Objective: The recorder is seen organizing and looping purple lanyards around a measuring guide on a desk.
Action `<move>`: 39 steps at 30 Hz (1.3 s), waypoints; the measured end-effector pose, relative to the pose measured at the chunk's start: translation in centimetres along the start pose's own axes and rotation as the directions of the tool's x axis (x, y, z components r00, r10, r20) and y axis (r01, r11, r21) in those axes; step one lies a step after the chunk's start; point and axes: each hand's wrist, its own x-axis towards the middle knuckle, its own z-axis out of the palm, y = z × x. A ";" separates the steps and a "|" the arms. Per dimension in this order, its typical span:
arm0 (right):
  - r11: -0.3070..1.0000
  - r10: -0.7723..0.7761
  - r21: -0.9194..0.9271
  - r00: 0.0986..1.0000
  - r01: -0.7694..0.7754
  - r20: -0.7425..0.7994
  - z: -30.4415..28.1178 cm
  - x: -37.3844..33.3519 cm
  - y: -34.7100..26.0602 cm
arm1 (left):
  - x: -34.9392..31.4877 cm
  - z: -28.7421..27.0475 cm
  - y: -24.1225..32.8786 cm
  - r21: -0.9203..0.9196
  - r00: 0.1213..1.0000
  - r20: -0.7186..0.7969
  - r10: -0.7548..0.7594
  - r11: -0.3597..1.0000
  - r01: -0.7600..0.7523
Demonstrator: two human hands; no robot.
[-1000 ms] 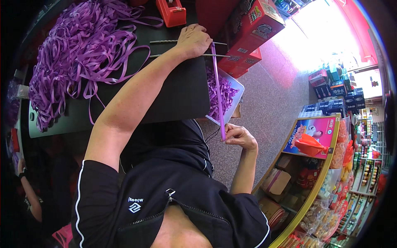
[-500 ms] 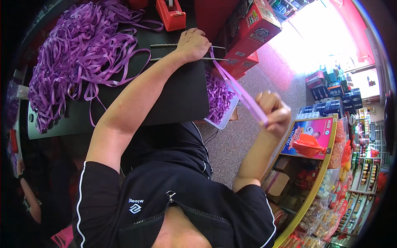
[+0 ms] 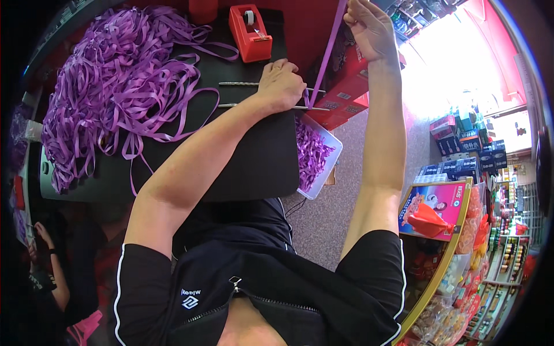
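The person's left hand [image 3: 283, 85] lay over two metal rods [image 3: 239, 84] close to the right edge of the black tabletop [image 3: 259, 155]. Its fingers were bent and it seemed to press down, but what was under the palm was hidden, so I could not tell how tightly it held. The rods' tips stuck out past the right edge.

A purple ribbon [image 3: 326, 55] went from the rods, just beside that hand, up to the right hand [image 3: 370, 32]. The right hand was high up, out past the right edge, with its fingers curled in. They seemed to pinch the ribbon, which was pulled straight.

It looked like the winding step, with ribbon going round the rods. I thought the next move called for keeping the ribbon tight and the rods pressed flat.

Below the right edge sat a pale plastic bin [image 3: 333, 173], with lots of short purple ribbon pieces [image 3: 311, 153] in it. A big messy ribbon pile [image 3: 115, 81] covered the tabletop's left side and hung over the near edge. Toward the far right corner, a red tape holder [image 3: 254, 46] had a tape roll [image 3: 249, 17] inside.
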 end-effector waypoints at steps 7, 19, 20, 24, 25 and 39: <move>0.972 0.210 0.126 0.975 -0.200 -0.072 -6.0 3.2 10.2 | -0.1 -0.8 -0.1 -0.023 0.996 0.079 0.036 0.999 -0.035; 0.792 0.543 0.317 0.839 -0.521 0.023 -7.0 -3.0 26.7 | -0.3 -0.7 0.2 -0.046 0.998 0.051 -0.020 0.999 0.023; 0.901 0.429 0.063 0.903 -0.429 0.014 -6.6 -4.6 26.8 | -0.4 -0.9 0.3 -0.046 0.999 0.046 -0.023 0.999 0.025; 0.858 0.489 -0.222 0.869 -0.463 0.077 -5.2 -12.5 27.4 | -0.4 -0.9 0.4 -0.056 0.999 0.017 -0.035 0.998 0.036; 0.839 0.528 -0.174 0.849 -0.516 0.027 -4.3 -14.2 27.0 | -0.4 -0.9 0.5 -0.057 0.999 0.005 -0.042 0.997 0.042; 0.817 0.487 -0.309 0.870 -0.486 -0.079 2.0 -33.2 12.4 | -0.2 -0.6 0.2 -0.125 1.000 -0.019 -0.022 0.992 0.020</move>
